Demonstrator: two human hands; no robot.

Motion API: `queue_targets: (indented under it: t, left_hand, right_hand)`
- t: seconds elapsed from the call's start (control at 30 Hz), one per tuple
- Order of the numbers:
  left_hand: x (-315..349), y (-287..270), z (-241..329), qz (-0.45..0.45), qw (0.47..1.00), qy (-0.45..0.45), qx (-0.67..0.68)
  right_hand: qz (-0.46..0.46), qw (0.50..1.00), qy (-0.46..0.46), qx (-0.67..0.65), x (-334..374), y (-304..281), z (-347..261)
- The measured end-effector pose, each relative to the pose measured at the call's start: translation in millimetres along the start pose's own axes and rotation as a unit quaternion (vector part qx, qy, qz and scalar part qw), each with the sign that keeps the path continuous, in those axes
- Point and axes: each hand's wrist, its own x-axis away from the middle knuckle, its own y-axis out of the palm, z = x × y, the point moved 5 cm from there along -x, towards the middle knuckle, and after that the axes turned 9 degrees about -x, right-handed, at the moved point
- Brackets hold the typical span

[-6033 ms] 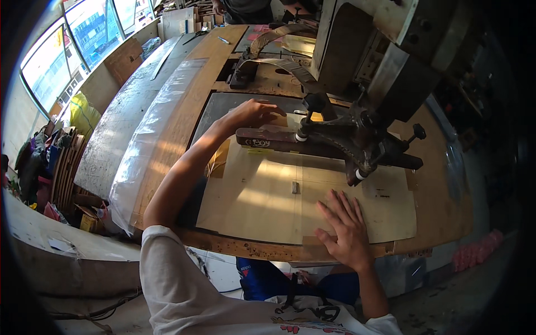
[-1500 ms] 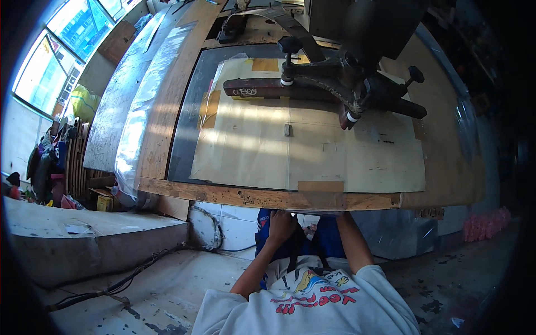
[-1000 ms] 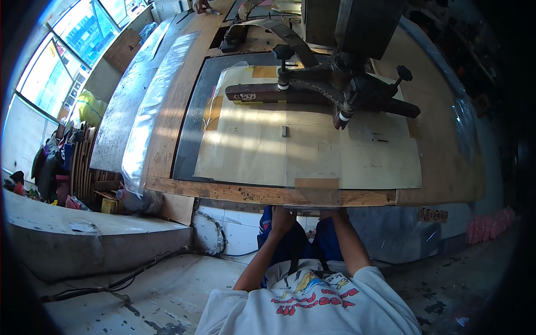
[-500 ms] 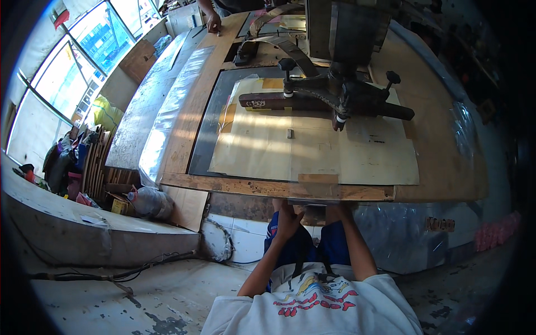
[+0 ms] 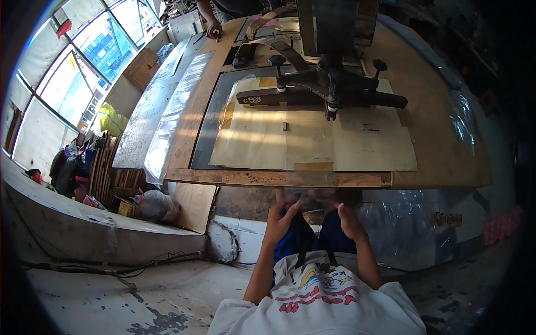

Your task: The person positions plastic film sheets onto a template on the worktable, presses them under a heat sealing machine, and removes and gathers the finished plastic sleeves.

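Just under the front edge of the table, my left hand (image 5: 278, 222) and my right hand (image 5: 350, 223) face each other in front of my knees. Both thumbs point up, and the fingers bend inward around a dim, smeared patch that looks thin and partly see-through; what it is I cannot make out. Above them a clear film flap with brown tape (image 5: 314, 167) hangs over the table's wooden edge (image 5: 240, 177). Pale yellowish sheets (image 5: 312, 142) lie on a dark plate (image 5: 202, 151), with a small metal block (image 5: 285, 127) on them.
A dark press head with a crossbar and knobs (image 5: 329, 84) stands over the sheets. Another person's hand (image 5: 214, 29) rests at the far left of the table. Clear plastic (image 5: 399, 223) hangs below on the right. A plastic-wrapped bundle (image 5: 158, 205) and wooden boards (image 5: 101, 162) stand at left.
My hands have come back from beneath the table edge toward me and show more fully, the right one most. The view has shifted slightly. The other person's hand stays in nearly the same place.
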Motion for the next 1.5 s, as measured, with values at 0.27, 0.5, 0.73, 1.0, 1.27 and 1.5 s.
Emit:
queue_targets:
  t: [0.27, 0.5, 0.73, 1.0, 1.27, 1.5]
  left_hand:
    - [-10.7, 1.5, 73.9, -0.244, 0.922, -0.108, 0.279]
    - [-42.7, 0.6, 104.7, -0.289, 0.884, -0.082, 0.358]
    - [-69.5, 15.9, 117.5, -0.294, 0.829, -0.072, 0.469]
    - [-69.8, 79.2, 177.9, -0.342, 0.842, -0.046, 0.415]
    - [-98.1, 196.4, 388.3, -0.532, 0.730, 0.267, 0.336]
    - [-293.6, 274.3, 448.6, -0.304, 0.871, 0.349, 0.163]
  right_hand:
    - [0.027, 0.983, -0.030, -0.179, 13.1, 33.7, -62.1]
    - [0.044, 0.979, -0.020, -0.196, 20.6, 34.5, -72.0]
    - [-0.064, 0.988, -0.066, -0.122, 42.7, 13.7, -95.6]
    - [-0.349, 0.931, -0.088, 0.063, 117.7, -35.6, -122.9]
    - [0.074, 0.948, -0.298, -0.082, 184.5, -157.8, -159.6]
    - [0.432, 0.882, -0.182, 0.046, 106.8, -247.8, -200.8]
